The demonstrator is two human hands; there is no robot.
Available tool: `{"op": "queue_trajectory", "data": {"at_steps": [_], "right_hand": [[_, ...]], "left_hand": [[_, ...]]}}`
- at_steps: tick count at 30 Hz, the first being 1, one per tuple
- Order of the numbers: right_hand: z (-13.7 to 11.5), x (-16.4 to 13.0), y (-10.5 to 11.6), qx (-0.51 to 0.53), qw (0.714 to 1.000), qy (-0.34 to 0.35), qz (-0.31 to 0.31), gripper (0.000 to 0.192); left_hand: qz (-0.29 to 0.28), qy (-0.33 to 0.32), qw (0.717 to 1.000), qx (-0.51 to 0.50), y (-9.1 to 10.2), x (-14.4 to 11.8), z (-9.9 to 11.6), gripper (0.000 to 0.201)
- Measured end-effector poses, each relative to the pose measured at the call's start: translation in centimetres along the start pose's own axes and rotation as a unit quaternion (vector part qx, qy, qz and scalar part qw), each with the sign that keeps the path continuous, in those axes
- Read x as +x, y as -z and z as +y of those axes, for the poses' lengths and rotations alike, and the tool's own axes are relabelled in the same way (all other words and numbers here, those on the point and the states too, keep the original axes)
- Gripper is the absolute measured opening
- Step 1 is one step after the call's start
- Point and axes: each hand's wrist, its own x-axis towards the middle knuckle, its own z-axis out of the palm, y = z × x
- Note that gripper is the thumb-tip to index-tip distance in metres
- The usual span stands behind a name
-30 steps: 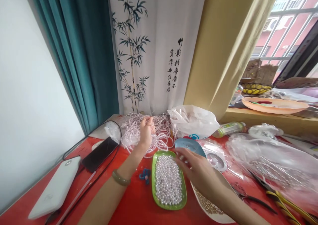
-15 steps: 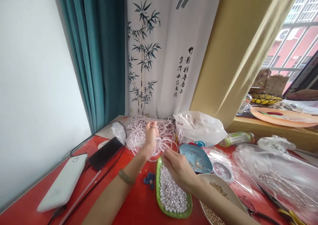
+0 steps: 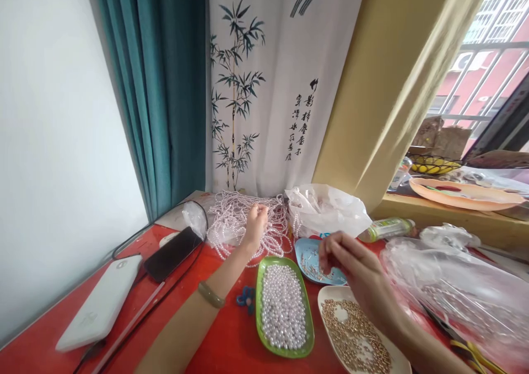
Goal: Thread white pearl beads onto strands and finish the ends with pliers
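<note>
Many pearl beads in green tray; from there, left hand eleven o'clock before pearl strands, pinched; right hand two o'clock, loosely curled, contents unclear in both. Dipping right forearm could tip cream plate, four o'clock, spilling gold beads.

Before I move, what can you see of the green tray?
The green tray is a shallow oblong with rounded corners and a raised rim, apparently plastic. It lies flat on the red tabletop, long side running forward, and holds a dense bed of pearly beads. The cream dish sits just apart on its right. Neither the left hand nor the right hand touches it.
</note>
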Motion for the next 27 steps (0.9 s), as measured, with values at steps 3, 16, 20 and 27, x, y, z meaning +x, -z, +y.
{"op": "queue_trajectory", "data": {"at_steps": [3,16,20,27], "right_hand": [[-1.3,3.3,0.7,0.119,0.989,-0.060,0.062,0.015],[-1.6,12.8,4.1,0.293,0.897,-0.011,0.331,0.025],[-2.6,14.1,7.5,0.254,0.883,0.030,0.393,0.025],[-7.4,16.0,11.7,0.181,0.872,0.112,0.440,0.025]], "left_hand": [[-0.023,-0.003,1.000,0.012,0.0,0.1,-0.2,0.018],[-0.014,-0.046,0.998,0.037,-0.3,-0.8,0.2,0.020],[-0.034,-0.033,0.999,0.006,-0.3,-0.7,0.2,0.020],[-0.021,-0.018,1.000,0.013,-0.1,-0.5,0.3,0.019]]}}
